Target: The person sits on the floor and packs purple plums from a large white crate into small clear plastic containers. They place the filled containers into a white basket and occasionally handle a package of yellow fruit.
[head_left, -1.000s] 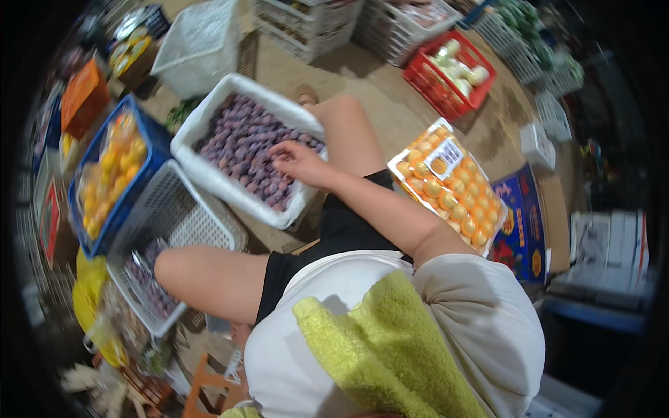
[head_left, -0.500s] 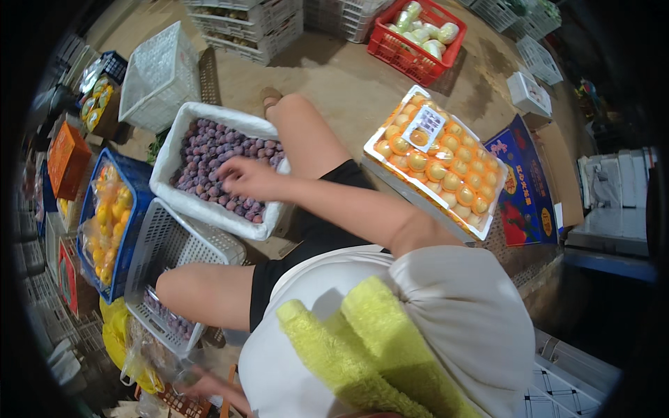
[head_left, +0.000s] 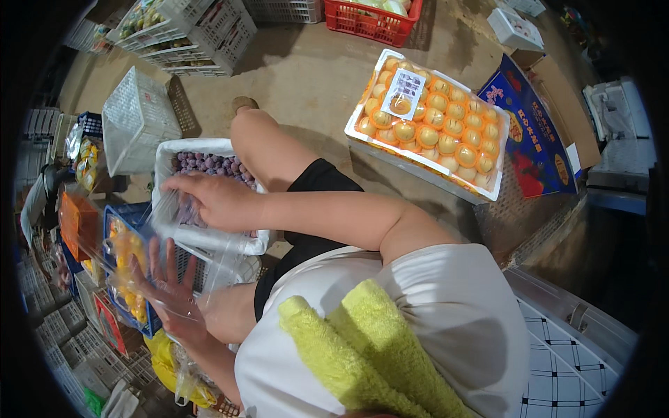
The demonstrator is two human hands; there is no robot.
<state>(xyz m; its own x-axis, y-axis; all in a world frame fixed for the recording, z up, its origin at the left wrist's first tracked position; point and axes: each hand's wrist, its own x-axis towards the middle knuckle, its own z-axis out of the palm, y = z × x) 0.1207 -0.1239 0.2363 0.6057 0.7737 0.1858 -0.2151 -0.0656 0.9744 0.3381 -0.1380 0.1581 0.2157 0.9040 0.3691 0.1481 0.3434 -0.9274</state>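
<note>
A clear plastic bag (head_left: 165, 212) is stretched between my hands, thin and crinkled. My right hand (head_left: 221, 200) pinches its upper edge above a crate of purple plums (head_left: 209, 166). Lower and to the left, my left hand (head_left: 171, 289) has its fingers spread, with the plastic lying over or around it; whether the hand is inside the bag I cannot tell. The plums fill a white-lined crate (head_left: 259, 240) in front of my knees, partly covered by my right hand and forearm. A white perforated basket (head_left: 202, 270) stands beside it, largely hidden.
A blue crate (head_left: 117, 209) of yellow fruit is at the left, near an orange box (head_left: 78, 223) and a yellow bag (head_left: 164, 359). A white crate (head_left: 139, 125) stands farther off. To the right are a packed fruit tray (head_left: 432, 129) and a blue printed carton (head_left: 533, 136).
My left hand has risen from the lower left and spread its fingers. My right hand has moved left from over the plums and gripped the plastic. The view has shifted.
</note>
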